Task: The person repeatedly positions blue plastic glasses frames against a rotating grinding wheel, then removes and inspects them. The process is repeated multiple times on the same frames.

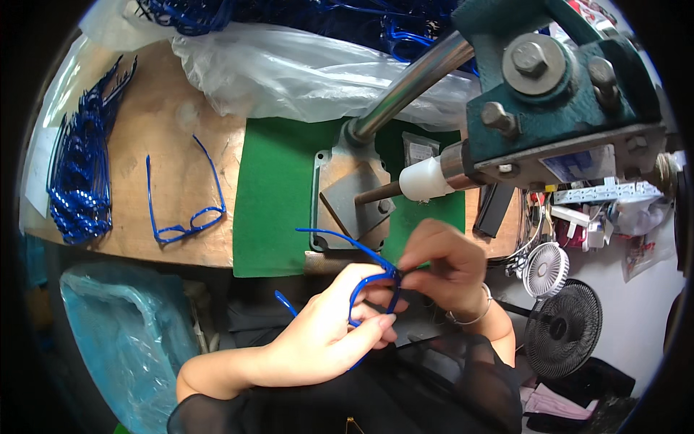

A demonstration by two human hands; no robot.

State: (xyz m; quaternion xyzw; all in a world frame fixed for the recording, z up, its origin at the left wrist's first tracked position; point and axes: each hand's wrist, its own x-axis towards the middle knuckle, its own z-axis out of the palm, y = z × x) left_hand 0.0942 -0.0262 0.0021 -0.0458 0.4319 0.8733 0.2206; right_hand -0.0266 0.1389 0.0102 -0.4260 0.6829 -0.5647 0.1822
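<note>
A blue plastic glasses frame [371, 279] is held low in front of the press, its arms sticking out. My left hand [322, 334] grips it around one rim. My right hand [442, 265] pinches at the frame's upper corner near the hinge; whether a small part is between its fingertips I cannot make out. Just beyond both hands stands a press, with a steel plate [340, 184] on a green mat [267, 173], a rod with a white sleeve [421, 178], and a green metal head [542, 87].
Another blue frame [189, 233] and a pile of frames [81, 173] lie on the wooden table at left. Plastic sheeting [289, 65] crosses the back. A blue-lined bin [123, 333] is below left. Power strips [607, 192], a white fan [543, 269] and a black fan [562, 327] are at right.
</note>
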